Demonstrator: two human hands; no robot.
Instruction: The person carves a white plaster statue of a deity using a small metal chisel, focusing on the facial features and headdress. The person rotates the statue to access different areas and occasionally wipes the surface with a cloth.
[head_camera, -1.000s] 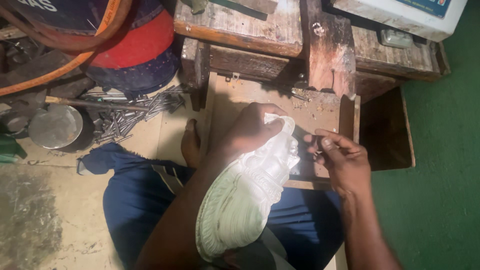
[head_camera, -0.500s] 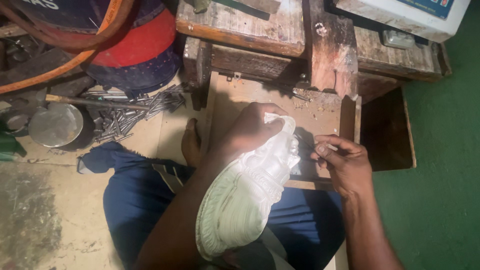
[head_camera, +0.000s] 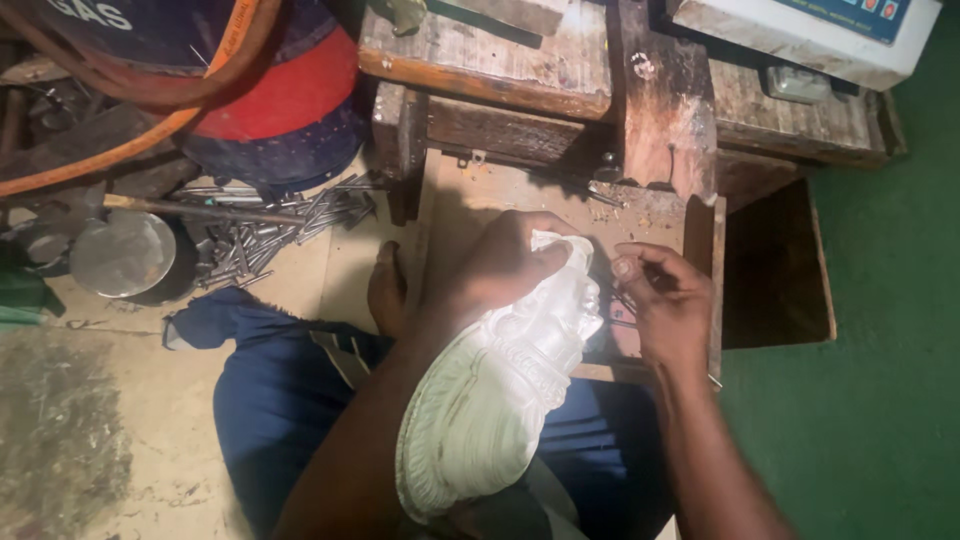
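Left hand (head_camera: 505, 262) wraps the top of the white carved figure (head_camera: 505, 390), right hand (head_camera: 668, 300) pinches a thin tool (head_camera: 620, 298) w/ fingertips beside it; best kept braced on lap, light strokes.

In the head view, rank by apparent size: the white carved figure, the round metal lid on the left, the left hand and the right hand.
1. White carved figure, clearly largest, though nearest the camera.
2. Left hand, right hand and round metal lid look too alike to rank; the lid lies farther off on the floor.
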